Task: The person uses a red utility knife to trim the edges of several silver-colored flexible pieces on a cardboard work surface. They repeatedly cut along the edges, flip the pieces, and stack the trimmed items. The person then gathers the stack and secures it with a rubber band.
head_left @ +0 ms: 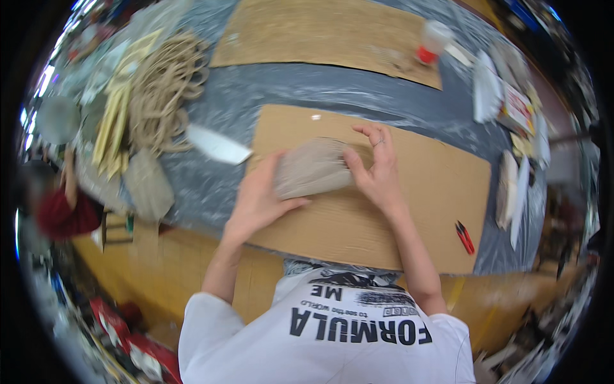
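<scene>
Over a brown cardboard sheet (441,198), a rounded grey-beige bundle (313,169) with fine lines along it is slightly blurred; its exact kind I cannot make out. My left hand (259,201) grips its left end, thumb along the near side and fingers behind. At the right end is my right hand (377,169), its fingers spread and curved. The right thumb tip lies close to or against the bundle. A pair of red-handled thread snips (465,238) lies on the cardboard to the right of my right forearm.
Grey plastic sheeting (224,105) covers the table. Coiled beige cord (166,96), pale yellow strips (115,125) and another grey-beige bundle (147,185) lie left. A white flat piece (217,144) touches the cardboard. Beyond stands a red-and-clear container (433,43). Another person (67,208) is far left.
</scene>
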Action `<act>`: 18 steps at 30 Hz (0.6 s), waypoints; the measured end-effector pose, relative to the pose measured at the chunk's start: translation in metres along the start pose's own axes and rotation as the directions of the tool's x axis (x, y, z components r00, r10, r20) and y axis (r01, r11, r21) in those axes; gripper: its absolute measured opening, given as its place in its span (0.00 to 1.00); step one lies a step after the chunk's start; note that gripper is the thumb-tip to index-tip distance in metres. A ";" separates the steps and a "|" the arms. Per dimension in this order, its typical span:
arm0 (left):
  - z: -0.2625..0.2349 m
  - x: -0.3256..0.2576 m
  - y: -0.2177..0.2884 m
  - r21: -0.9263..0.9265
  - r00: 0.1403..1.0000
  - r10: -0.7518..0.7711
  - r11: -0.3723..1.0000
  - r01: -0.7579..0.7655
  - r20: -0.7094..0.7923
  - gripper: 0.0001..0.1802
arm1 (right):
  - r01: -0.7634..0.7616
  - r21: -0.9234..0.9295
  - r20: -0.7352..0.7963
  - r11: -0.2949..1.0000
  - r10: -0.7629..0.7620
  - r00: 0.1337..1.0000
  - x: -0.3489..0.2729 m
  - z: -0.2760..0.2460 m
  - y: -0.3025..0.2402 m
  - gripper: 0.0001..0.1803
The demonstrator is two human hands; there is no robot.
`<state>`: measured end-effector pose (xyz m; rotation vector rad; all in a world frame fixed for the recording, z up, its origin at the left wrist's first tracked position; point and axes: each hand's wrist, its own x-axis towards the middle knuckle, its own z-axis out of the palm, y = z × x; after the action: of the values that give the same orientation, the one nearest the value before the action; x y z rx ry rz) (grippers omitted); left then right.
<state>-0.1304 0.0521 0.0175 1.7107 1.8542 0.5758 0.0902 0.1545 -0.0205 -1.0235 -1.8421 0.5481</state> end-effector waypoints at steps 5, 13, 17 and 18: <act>0.005 0.000 -0.011 -0.783 0.989 0.023 0.613 0.101 0.145 0.53 | -0.487 -0.001 0.030 0.873 0.487 0.873 -0.017 -0.102 0.039 0.16; 0.070 0.000 -0.010 -0.939 0.929 0.271 -0.166 0.302 0.251 0.52 | -0.368 -0.413 -0.116 0.833 0.352 0.929 -0.043 -0.156 0.103 0.14; 0.083 0.000 0.009 -0.825 0.895 0.230 -0.351 0.443 0.383 0.43 | -0.327 -0.481 -0.047 0.813 0.349 0.936 -0.041 -0.152 0.108 0.09; 0.086 0.002 0.013 -0.795 0.886 0.258 -0.395 0.461 0.386 0.41 | -0.300 -0.507 -0.031 0.808 0.331 0.943 -0.040 -0.151 0.103 0.08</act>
<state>-0.0647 0.0505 -0.0395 0.1522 0.3719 1.0889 0.2757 0.1703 -0.0444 -1.7083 -1.9248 0.2828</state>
